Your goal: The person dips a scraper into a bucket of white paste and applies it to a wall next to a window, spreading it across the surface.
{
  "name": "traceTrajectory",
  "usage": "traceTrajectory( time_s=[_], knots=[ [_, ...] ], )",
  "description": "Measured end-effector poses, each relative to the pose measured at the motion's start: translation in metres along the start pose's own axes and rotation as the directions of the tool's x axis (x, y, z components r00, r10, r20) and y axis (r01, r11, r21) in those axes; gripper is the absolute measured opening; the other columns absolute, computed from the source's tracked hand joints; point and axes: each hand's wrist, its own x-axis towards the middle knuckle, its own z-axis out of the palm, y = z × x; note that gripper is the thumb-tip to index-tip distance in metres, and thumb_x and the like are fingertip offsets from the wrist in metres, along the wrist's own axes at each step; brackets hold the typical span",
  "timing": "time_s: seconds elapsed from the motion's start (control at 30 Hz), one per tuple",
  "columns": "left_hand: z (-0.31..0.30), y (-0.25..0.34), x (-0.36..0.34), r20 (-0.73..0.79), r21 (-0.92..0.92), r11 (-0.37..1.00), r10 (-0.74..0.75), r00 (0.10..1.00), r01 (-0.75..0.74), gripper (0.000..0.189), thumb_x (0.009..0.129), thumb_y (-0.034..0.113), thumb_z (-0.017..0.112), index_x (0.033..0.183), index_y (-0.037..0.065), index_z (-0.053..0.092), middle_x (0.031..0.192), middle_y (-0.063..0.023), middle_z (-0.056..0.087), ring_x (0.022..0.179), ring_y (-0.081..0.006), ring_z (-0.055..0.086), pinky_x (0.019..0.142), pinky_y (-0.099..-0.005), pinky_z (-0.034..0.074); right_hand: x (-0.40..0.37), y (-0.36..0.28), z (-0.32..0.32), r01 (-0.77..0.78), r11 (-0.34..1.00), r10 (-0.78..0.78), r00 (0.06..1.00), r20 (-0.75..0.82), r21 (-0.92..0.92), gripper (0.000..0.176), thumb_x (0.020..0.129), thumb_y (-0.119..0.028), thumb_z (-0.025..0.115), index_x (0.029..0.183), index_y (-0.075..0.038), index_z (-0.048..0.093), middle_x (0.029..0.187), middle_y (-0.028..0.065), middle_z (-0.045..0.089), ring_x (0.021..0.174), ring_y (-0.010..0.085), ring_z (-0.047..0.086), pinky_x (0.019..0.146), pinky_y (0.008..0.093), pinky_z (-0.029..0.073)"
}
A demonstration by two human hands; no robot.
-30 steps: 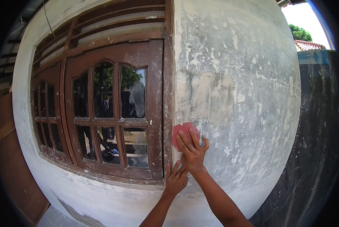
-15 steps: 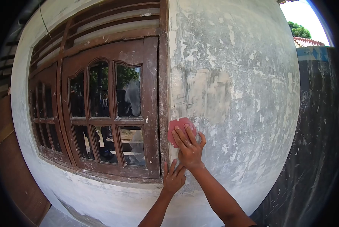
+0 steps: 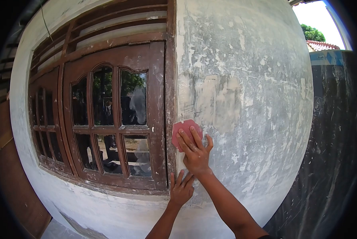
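A flat pinkish-red pad lies against the patchy grey-white wall, right beside the brown window frame. My right hand presses on it with spread fingers, the fingertips on the pad's face. Just below and to the left, my left hand rests on the wall near the lower corner of the frame, its fingers apart and nothing in it. A smeared beige patch shows on the wall above the pad.
Brown wooden shutters with glass panes fill the left side, under horizontal slats. At the right stands a dark sheet-like surface with a blue strip on top. Brown panels stand at the far left.
The pad and my right hand have shifted slightly up and left, onto the edge of the window frame. My left hand has barely moved. The whole view has shifted a little.
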Motion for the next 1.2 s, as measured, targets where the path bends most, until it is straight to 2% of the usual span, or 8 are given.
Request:
traceTrajectory(
  time_s=[0.13,0.33,0.57,0.73,0.83,1.0,1.07,1.2],
  knots=[
    [0.003,-0.002,-0.005,-0.029,-0.018,1.0,0.003,1.0,-0.004,0.036,0.091,0.012,0.059,0.126,0.011,0.066,0.146,-0.0064,0.062,0.154,-0.0359,0.033,0.126,-0.0665,0.016,-0.032,0.004,-0.017,0.003,0.997,-0.001,1.0,-0.022,0.078,0.05,0.086,0.001,0.063,0.13,-0.022,0.074,0.143,-0.0059,0.066,0.143,0.02,0.052,0.117,0.0559,0.018],
    [-0.002,0.001,0.003,-0.037,-0.018,1.0,-0.002,0.999,0.001,0.032,0.092,0.011,0.059,0.122,0.011,0.068,0.147,-0.0052,0.061,0.153,-0.0357,0.034,0.125,-0.0665,0.017,0.032,0.028,-0.018,-0.04,0.998,0.038,0.998,-0.057,-0.039,0.06,0.081,0.001,0.062,0.137,-0.019,0.068,0.147,-0.0051,0.063,0.144,0.0208,0.051,0.117,0.0568,0.017],
    [0.001,0.0,-0.001,-0.004,-0.021,1.0,-0.022,1.0,0.022,0.032,0.09,0.011,0.06,0.121,0.012,0.069,0.147,-0.0052,0.062,0.153,-0.0354,0.034,0.125,-0.0668,0.017,-0.053,0.011,-0.017,-0.071,0.997,0.07,0.997,0.032,0.028,0.056,0.081,0.0,0.063,0.133,-0.02,0.071,0.147,-0.0046,0.063,0.144,0.0206,0.051,0.116,0.0576,0.017],
    [0.0,0.0,0.003,-0.038,0.001,1.0,-0.003,0.999,0.003,0.033,0.089,0.012,0.06,0.121,0.012,0.07,0.146,-0.0052,0.062,0.152,-0.0362,0.036,0.125,-0.0669,0.017,0.001,0.019,-0.034,-0.021,0.999,0.017,0.996,-0.087,-0.048,0.055,0.08,-0.002,0.065,0.132,-0.021,0.073,0.146,-0.0056,0.064,0.145,0.0198,0.05,0.117,0.0593,0.017],
    [-0.003,0.002,0.001,-0.016,-0.004,1.0,-0.01,1.0,0.01,0.033,0.089,0.012,0.06,0.121,0.012,0.07,0.147,-0.0052,0.062,0.152,-0.0365,0.036,0.125,-0.0667,0.017,0.018,0.03,-0.022,-0.057,0.996,0.057,0.998,-0.005,-0.066,0.055,0.08,0.0,0.065,0.13,-0.022,0.074,0.144,-0.0061,0.065,0.143,0.0186,0.051,0.117,0.0595,0.018],
    [-0.002,0.001,0.003,-0.031,-0.008,1.0,-0.005,1.0,0.005,0.034,0.09,0.012,0.059,0.122,0.011,0.069,0.148,-0.0053,0.061,0.152,-0.0364,0.036,0.125,-0.0667,0.016,-0.054,0.03,-0.012,-0.05,0.998,0.05,0.999,0.0,-0.024,0.057,0.079,-0.002,0.068,0.132,-0.023,0.072,0.146,-0.0075,0.064,0.144,0.0179,0.05,0.117,0.0586,0.018],
    [-0.005,0.004,0.003,0.0,0.002,0.999,-0.043,0.999,0.043,0.034,0.09,0.013,0.063,0.123,0.014,0.071,0.151,-0.0001,0.059,0.152,-0.0305,0.038,0.126,-0.0654,0.017,-0.075,0.028,-0.023,-0.06,0.998,0.06,0.997,0.048,-0.015,0.056,0.08,-0.002,0.068,0.132,-0.023,0.072,0.146,-0.0076,0.064,0.144,0.0179,0.051,0.117,0.0585,0.017],
    [-0.006,0.003,0.007,-0.003,-0.001,0.999,-0.035,0.999,0.035,0.034,0.089,0.013,0.063,0.122,0.014,0.071,0.15,-0.0009,0.06,0.151,-0.031,0.039,0.126,-0.0658,0.017,-0.066,0.03,-0.048,-0.034,0.999,0.036,0.999,0.03,-0.042,0.057,0.081,-0.002,0.067,0.133,-0.023,0.071,0.147,-0.0074,0.064,0.144,0.018,0.051,0.118,0.0588,0.014]
  ],
)
